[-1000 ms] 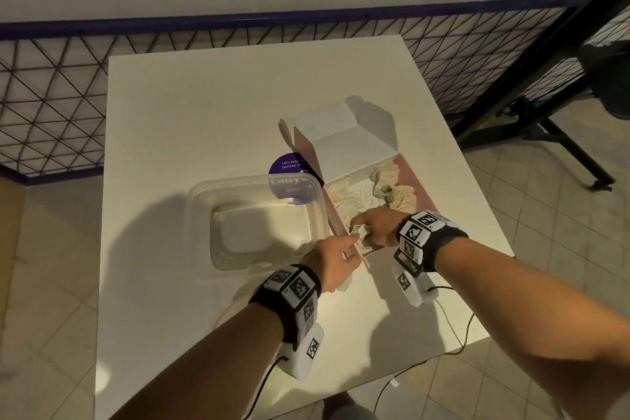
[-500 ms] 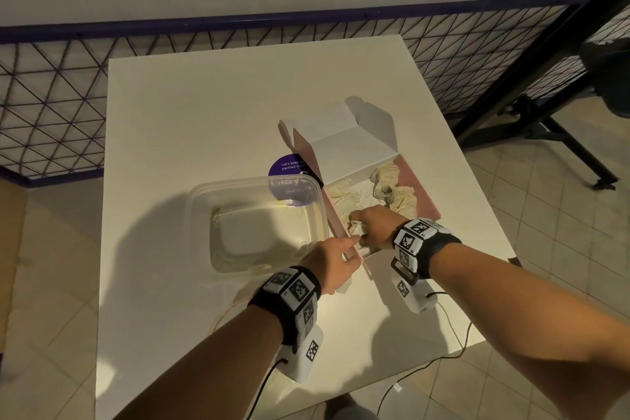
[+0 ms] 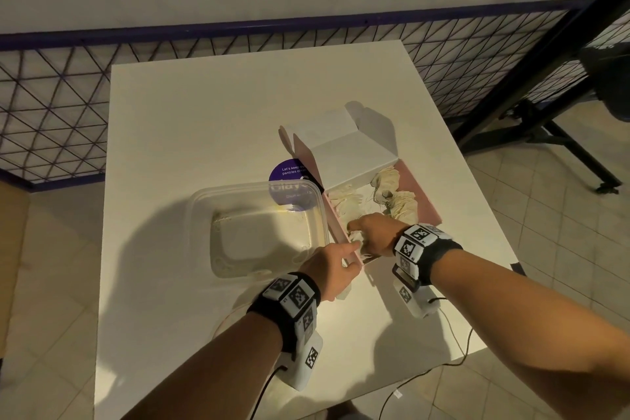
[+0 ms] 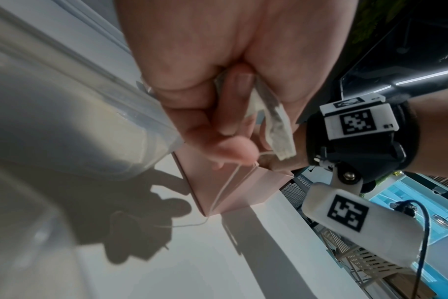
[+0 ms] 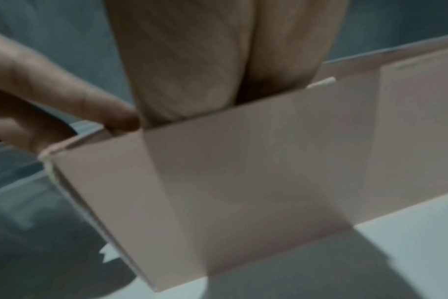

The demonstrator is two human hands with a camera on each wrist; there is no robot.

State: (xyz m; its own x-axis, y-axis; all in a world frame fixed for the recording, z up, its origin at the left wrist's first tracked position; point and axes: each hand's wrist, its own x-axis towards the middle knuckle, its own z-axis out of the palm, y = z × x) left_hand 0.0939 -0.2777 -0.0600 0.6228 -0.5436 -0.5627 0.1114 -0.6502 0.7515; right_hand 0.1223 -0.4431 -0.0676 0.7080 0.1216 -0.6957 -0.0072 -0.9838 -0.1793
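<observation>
The right hand (image 3: 375, 235) has slid toward 7 o'clock in the pink box (image 3: 420, 193), maybe grabbing more; its fingers are hidden. The left hand (image 3: 332, 268) pinches a tea bag (image 4: 271, 123).

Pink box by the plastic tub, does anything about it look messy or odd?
Yes. The tea bags inside the pink box lie crumpled in a loose heap, strings tangled, and one string trails over its near corner onto the table.
</observation>
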